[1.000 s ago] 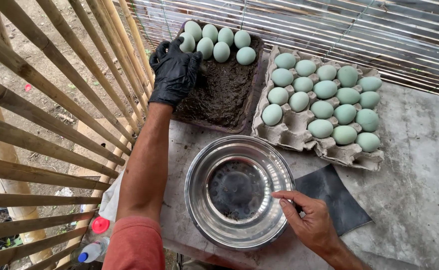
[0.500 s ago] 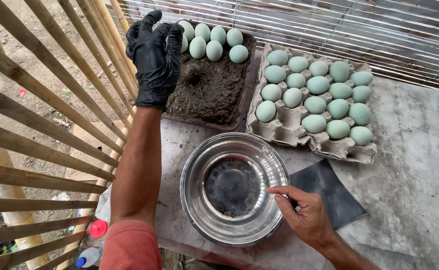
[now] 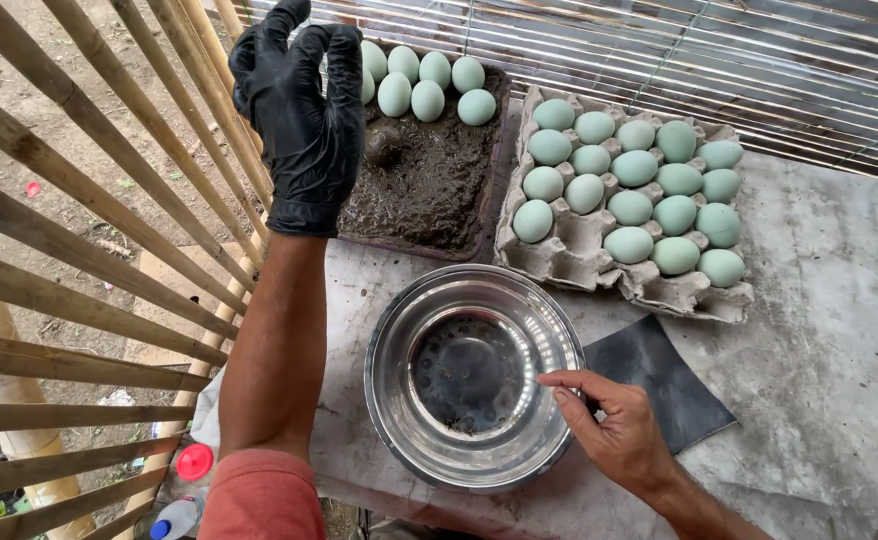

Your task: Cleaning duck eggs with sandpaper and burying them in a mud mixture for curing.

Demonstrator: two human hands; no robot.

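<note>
While your right hand still pinches the rim of the steel bowl, your gloved left hand has lifted off the mud tray beyond the bowl — open, holding nothing — leaving the pale eggs there untouched.

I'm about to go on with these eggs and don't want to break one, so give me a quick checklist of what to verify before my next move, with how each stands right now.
1. Left hand gloved: ok, black glove on, raised above the mud tray, holding nothing visible.
2. Right hand steadying the steel bowl: ok, bare fingers on its rim.
3. Bowl ready: cannot tell; no eggs inside, only a dark film at the bottom.
4. Eggs in the carton whole: ok, no cracks visible.
5. Eggs on the tray's far edge: ok, grouped, resting on the mud.
6. Dark mat beside the bowl: ok, flat, partly under the rim.
</note>
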